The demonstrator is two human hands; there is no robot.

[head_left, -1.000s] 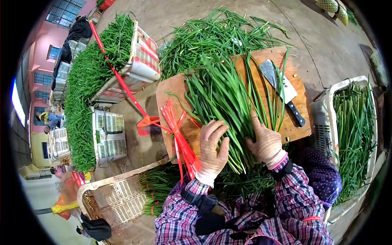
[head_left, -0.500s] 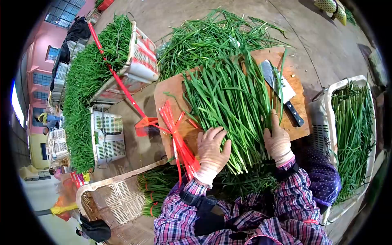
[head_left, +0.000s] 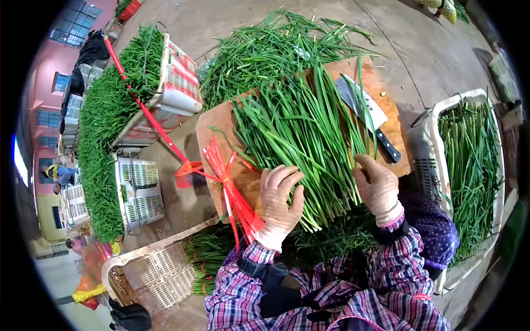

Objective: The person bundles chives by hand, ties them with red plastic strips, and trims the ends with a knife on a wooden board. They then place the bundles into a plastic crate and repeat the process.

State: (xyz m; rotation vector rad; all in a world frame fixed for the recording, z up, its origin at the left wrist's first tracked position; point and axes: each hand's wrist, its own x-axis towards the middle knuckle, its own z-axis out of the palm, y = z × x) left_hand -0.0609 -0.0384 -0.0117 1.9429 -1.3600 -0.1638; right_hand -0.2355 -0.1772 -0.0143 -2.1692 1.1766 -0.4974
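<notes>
A loose pile of long green garlic chives lies across a wooden board, stem ends pointing toward me. At the pile's left edge is my left hand, gloved, its fingers curved and apart, with the thumb near the stems. My right hand, also gloved, is beside the right edge of the stems, index finger and thumb apart. A cleaver with a black handle rests on the board to the right, a few leaves across its blade. Red ties hang in a bunch by my left wrist.
More chives are heaped on the floor beyond the board. A white crate of chives stands at right, and filled crates line the left. Banded bundles lie in a crate at lower left. A red pole slants past the board.
My right index finger, stretched along the chives before, has bent and drawn back from them. My left hand stays near the left edge. The whole view has shifted slightly.
</notes>
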